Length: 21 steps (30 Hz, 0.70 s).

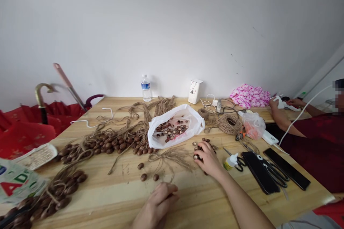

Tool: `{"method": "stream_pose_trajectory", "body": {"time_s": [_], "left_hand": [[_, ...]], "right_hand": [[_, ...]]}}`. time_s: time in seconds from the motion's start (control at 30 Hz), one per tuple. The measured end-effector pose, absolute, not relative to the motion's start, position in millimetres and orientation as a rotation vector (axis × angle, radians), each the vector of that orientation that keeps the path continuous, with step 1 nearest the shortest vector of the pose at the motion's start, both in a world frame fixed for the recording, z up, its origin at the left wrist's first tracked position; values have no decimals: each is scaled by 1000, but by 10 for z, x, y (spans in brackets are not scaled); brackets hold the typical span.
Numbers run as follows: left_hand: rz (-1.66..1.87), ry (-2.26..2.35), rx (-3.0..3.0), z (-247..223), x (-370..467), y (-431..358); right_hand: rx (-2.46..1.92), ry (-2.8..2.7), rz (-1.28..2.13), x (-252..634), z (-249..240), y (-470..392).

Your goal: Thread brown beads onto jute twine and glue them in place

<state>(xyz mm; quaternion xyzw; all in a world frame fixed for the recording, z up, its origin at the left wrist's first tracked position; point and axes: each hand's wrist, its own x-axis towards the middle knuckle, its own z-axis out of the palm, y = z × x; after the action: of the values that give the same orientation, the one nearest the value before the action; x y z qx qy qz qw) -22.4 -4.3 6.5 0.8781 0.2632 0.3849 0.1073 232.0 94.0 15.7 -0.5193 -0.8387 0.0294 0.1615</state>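
Note:
My right hand (208, 158) lies over a small pile of brown nut shells (206, 140), its thumb and fingers curved and apart, with a few shells showing between them. My left hand (158, 204) rests near the table's front edge. Its fingers are curled and pressed together, and whatever they hold is hidden. Just beyond it, a twine tassel (166, 156) has several strands, and round brown nuts (143, 177) lie by their ends. A white plastic bag (176, 143) lies open in the middle, with many shell halves (174, 128) in it.
Nuts strung on twine (107, 143) spread across the left. To the right are a glue bottle (230, 161), scissors (272, 171), a black phone (259, 171) and a twine coil (229, 124). A water bottle (146, 87) stands behind. Another person's hand (275, 105) works at far right.

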Motion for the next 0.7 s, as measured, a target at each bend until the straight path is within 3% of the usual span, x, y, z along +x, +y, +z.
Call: {"method": "stream_pose_trajectory", "body": {"time_s": [0.57, 0.7], "left_hand": [[1112, 912, 2353, -55, -225, -17], [1068, 866, 2049, -98, -179, -23]], "right_hand": [[-1606, -2198, -4, 2246, 75, 1228], [-1532, -2157, -5, 2202, 192, 1142]]}}
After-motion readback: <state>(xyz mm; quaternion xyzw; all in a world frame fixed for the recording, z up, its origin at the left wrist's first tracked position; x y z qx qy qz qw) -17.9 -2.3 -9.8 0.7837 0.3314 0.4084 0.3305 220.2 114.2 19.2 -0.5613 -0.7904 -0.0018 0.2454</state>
